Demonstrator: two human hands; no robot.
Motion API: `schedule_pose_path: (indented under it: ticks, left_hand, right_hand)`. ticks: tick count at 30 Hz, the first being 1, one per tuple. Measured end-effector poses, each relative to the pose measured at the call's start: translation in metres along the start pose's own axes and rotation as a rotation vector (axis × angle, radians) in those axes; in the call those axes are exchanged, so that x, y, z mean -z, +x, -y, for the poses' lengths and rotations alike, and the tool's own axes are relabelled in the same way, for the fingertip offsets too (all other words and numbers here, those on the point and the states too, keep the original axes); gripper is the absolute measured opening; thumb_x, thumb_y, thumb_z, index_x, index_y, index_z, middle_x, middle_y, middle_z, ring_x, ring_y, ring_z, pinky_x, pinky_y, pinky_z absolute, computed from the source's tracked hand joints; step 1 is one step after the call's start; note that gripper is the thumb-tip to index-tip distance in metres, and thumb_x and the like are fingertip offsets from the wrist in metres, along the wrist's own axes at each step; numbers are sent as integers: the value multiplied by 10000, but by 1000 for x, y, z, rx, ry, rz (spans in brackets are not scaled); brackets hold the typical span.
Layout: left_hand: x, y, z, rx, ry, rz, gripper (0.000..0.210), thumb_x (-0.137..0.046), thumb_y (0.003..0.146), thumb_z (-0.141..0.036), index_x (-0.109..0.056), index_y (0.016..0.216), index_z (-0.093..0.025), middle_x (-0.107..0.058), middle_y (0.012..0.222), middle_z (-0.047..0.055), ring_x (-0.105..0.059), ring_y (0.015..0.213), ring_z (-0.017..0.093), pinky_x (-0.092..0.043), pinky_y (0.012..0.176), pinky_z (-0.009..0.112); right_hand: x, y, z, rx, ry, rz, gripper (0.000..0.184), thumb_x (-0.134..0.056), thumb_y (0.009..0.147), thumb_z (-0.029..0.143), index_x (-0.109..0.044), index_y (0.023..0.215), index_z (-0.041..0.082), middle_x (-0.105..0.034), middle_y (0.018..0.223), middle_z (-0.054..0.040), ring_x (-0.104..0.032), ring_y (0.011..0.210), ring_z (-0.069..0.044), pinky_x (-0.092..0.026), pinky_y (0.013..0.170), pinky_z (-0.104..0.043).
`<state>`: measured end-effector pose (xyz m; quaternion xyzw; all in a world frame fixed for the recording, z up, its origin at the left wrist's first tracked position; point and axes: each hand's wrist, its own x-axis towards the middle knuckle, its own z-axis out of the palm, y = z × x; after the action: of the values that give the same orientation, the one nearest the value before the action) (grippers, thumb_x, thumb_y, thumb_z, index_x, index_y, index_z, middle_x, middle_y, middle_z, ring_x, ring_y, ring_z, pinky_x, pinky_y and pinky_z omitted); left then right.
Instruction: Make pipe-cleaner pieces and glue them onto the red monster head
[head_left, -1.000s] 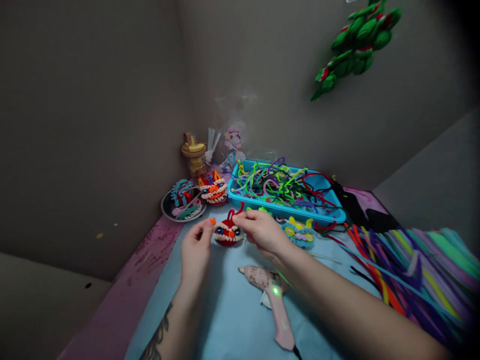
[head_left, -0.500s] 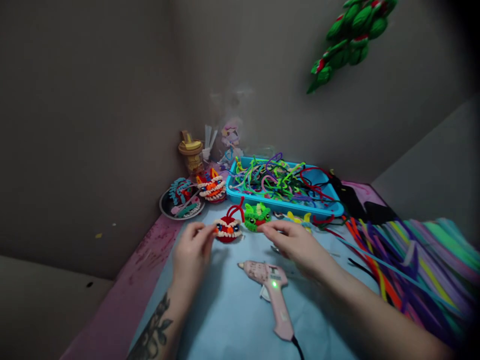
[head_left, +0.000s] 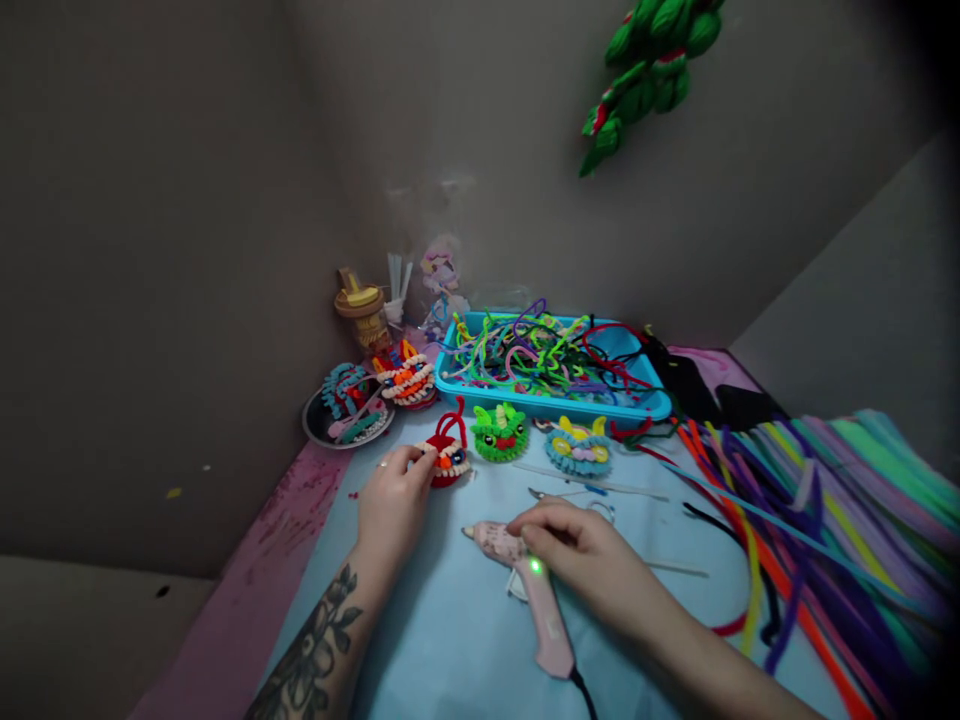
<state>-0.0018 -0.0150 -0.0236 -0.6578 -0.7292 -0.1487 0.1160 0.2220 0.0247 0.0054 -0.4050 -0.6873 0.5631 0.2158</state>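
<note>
Currently, the left hand [head_left: 390,502] is left of the frame's centre, with its fingers bent and its fingertips at the left side of the red figure [head_left: 452,463]. The hand covers part of that figure; whether the fingers pinch anything cannot be determined. The red figure is near the middle of the frame, upright on the blue cloth [head_left: 435,610], with red loops rising from its top.

The right hand [head_left: 589,545] is at lower centre, palm down, fingers loosely curled, thumb near the index finger. Its fingertips overlap the upper body of the pink glue gun [head_left: 543,605]; contact or grip cannot be confirmed. The gun's nozzle points to the left of the frame, and its green indicator is lit.

The green figure [head_left: 501,434] and the light-blue figure [head_left: 579,450] stand right of the red figure. Behind them is the blue tray [head_left: 551,402], holding tangled stems.
</note>
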Motion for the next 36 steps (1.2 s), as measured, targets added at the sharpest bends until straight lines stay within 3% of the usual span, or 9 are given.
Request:
schedule_pose_path:
  ticks: [12,15,18,22,28,33,36]
  left_hand:
    - [2,-10,-8,-17,186,101,447,-532,859,-311,-499,1297,-227,-598,1109,102,-541,918,245,-460,699,310]
    - [3,-11,-9,3,148,89,461,-540,851,-298,-492,1300,-207,-602,1109,108,-565,893,243,-472,701,316]
    - [2,-13,-7,26,46,41,467,-529,853,-292,-478,1303,-178,-606,1091,122,-591,863,243,-484,689,327]
    - [2,-18,-2,80,-215,-82,408,-510,855,-272,-489,1255,-199,-591,1039,100,-592,879,214,-484,731,317]
    - [5,-22,2,449,-649,-543,374,-579,793,-254,-420,1126,-191,-535,953,43,-490,619,109,-424,535,219]
    - [7,-21,-1,570,-790,-619,397,-575,792,-244,-386,1138,-200,-511,987,44,-505,658,97,-431,578,215]
    - [12,-22,3,609,-771,-802,408,-569,782,-228,-372,1139,-207,-474,1022,46,-517,730,101,-445,637,229]
  right_hand:
    - [-5,0,0,14,-21,31,244,-508,831,291,-728,807,188,-630,802,-51,-603,801,-186,-444,726,-278]
    - [-10,4,8,107,-190,42,258,-480,843,234,-711,946,185,-607,877,-62,-597,822,-177,-451,745,-273]
    - [-18,14,18,213,-521,30,357,-461,843,177,-621,1158,228,-576,1022,-81,-574,914,-203,-440,802,-303]
    - [-33,32,24,203,-870,36,468,-464,841,181,-495,1295,293,-535,1143,-105,-552,987,-240,-444,759,-301]
    - [-50,46,22,187,-1072,87,683,-508,789,133,-309,1398,368,-560,1165,-122,-582,970,-257,-456,687,-294]
    - [-59,53,26,135,-1149,133,758,-495,759,75,-264,1423,357,-565,1223,-135,-610,939,-266,-470,664,-308]
    - [-62,55,27,126,-1179,149,755,-478,760,46,-272,1427,334,-561,1240,-154,-613,951,-277,-480,666,-319]
